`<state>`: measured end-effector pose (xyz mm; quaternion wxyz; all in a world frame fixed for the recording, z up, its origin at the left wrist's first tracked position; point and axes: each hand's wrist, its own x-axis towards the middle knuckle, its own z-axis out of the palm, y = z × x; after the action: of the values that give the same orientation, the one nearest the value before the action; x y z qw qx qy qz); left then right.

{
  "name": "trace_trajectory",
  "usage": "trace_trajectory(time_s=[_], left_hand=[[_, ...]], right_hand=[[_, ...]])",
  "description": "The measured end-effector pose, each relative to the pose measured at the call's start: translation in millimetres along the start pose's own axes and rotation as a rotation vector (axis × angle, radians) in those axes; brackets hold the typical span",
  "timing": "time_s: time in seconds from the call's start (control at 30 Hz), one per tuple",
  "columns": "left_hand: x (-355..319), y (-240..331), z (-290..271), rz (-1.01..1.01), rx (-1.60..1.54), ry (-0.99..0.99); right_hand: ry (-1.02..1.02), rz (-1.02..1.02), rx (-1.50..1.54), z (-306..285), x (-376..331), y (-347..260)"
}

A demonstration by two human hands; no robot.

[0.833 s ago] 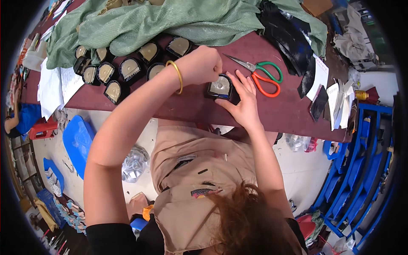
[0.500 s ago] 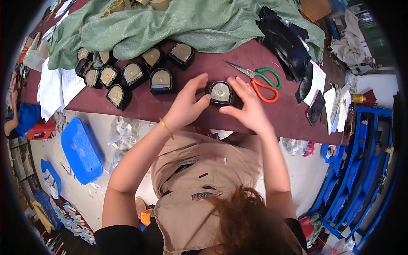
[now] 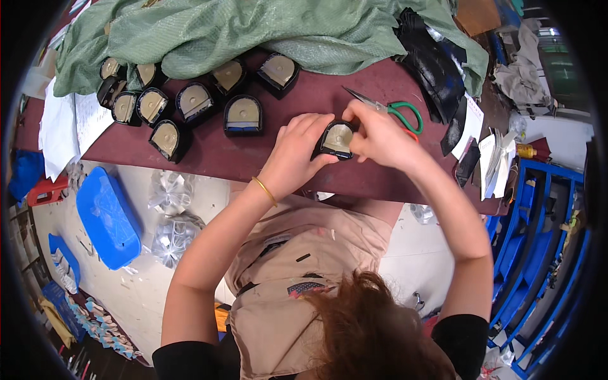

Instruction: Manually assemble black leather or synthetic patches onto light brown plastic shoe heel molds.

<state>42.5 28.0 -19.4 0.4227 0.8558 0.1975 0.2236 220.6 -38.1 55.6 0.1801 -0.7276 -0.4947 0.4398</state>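
A black D-shaped shoe heel (image 3: 338,137) with a beige top face sits near the front edge of the maroon table. My left hand (image 3: 295,147) is closed around its left side, the thumb at the near edge. At the heel's right rim, my right hand (image 3: 382,137) has its fingers bent and pinched against it; its fingertips are partly hidden. Scissors (image 3: 405,115) with green and orange handles lie just beyond my right hand, which covers part of them. To the left stand several similar heels (image 3: 243,115), beige faces up.
A green woven sheet (image 3: 253,31) covers the table's far side. Black strips (image 3: 434,69) and papers (image 3: 468,123) lie at the right, with more papers (image 3: 76,126) at the left. Below are a blue tub (image 3: 109,218), plastic bags (image 3: 174,237) and a blue rack (image 3: 538,253).
Both hands have closed in on the heel, which now sits slightly tilted and further right. My right hand has gone from spread fingers to a pinch at its rim. The view has shifted a little.
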Motion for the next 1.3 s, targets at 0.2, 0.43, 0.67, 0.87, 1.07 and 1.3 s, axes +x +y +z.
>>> trace_trajectory(time_s=[0.2, 0.43, 0.67, 0.87, 1.07, 1.3], left_hand=[[-0.9, 3.0, 8.3, -0.049, 0.027, 0.013], [1.9, -18.2, -6.1, 0.125, -0.113, -0.065], [-22.2, -13.6, -24.1, 0.037, -0.329, 0.069], [-25.8, -8.4, -17.2, 0.155, -0.220, 0.109], [-31.6, -15.9, -13.8, 0.110, -0.097, 0.290], [-28.6, -10.4, -15.6, 0.087, -0.021, 0.256]], right_hand=[[0.164, 0.024, 0.517, 49.5, -20.1, 41.9], [0.424, -0.377, -0.478, 52.4, -7.7, 20.1], [1.039, -0.406, -0.400, 46.2, -38.9, 0.0], [0.723, -0.098, -0.612, 85.7, 1.6, 18.7], [0.701, -0.408, -0.077, 82.9, 74.5, -11.6], [1.230, -0.199, -0.270, -59.0, 6.6, 115.4]])
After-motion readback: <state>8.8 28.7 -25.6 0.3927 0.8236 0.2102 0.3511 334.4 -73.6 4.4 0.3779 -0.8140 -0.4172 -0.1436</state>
